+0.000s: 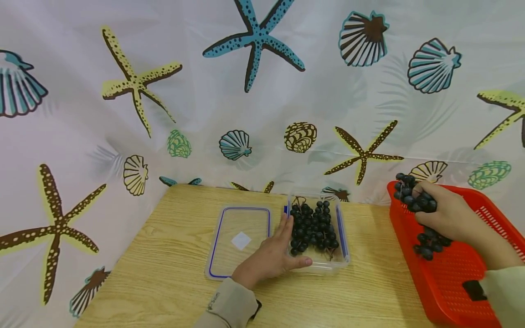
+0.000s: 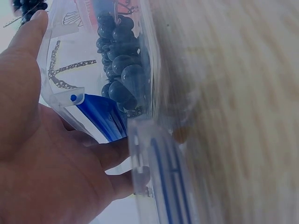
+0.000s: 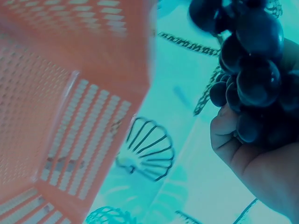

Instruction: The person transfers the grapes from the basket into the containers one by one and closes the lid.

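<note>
My right hand (image 1: 451,212) grips a bunch of dark grapes (image 1: 414,198) above the left side of a red plastic basket (image 1: 404,246). More grapes show below that hand; whether they belong to the same bunch I cannot tell. In the right wrist view, fingers curl round the grapes (image 3: 258,83). A clear plastic container (image 1: 343,237) with other dark grapes (image 1: 313,225) in it stands on the table. My left hand (image 1: 270,257) touches its left side with spread, fairly straight fingers, the thumb at the near left corner.
The container's clear lid (image 1: 221,237), edged in blue, lies flat on the wooden table (image 1: 164,273) left of the container. A white cloth (image 1: 262,109) printed with starfish and shells hangs behind the table. The basket has slotted, perforated walls.
</note>
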The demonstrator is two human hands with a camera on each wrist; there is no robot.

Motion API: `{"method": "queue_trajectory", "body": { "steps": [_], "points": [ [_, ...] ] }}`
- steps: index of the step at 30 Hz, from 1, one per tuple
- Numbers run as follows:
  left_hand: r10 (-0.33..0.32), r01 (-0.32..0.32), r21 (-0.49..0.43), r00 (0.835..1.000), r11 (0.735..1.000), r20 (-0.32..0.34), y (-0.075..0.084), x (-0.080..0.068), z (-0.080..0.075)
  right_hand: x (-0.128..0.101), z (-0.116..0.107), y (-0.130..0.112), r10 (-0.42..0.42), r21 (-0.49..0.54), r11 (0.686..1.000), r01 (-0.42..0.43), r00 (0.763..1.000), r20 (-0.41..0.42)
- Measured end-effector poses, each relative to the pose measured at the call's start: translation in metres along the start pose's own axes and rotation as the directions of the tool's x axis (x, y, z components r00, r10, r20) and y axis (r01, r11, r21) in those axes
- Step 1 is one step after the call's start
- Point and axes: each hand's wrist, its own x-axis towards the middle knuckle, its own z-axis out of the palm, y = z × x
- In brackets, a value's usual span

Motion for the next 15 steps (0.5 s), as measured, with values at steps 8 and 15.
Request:
{"method": "queue_trajectory", "body": {
  "steps": [8, 15],
  "points": [
    [-0.001, 0.001, -0.011, 1.0, 1.0, 0.001, 0.001, -0.001, 0.0, 0.007, 0.003, -0.025, -0.022, 0.042, 0.999, 0.023, 1.0, -0.02],
    [-0.005, 0.005, -0.003, 1.0, 1.0, -0.002, 0.001, -0.001, 0.0, 0.017, 0.011, -0.042, -0.044, 0.099, 0.994, 0.051, 0.997, -0.069]
  ]
}}
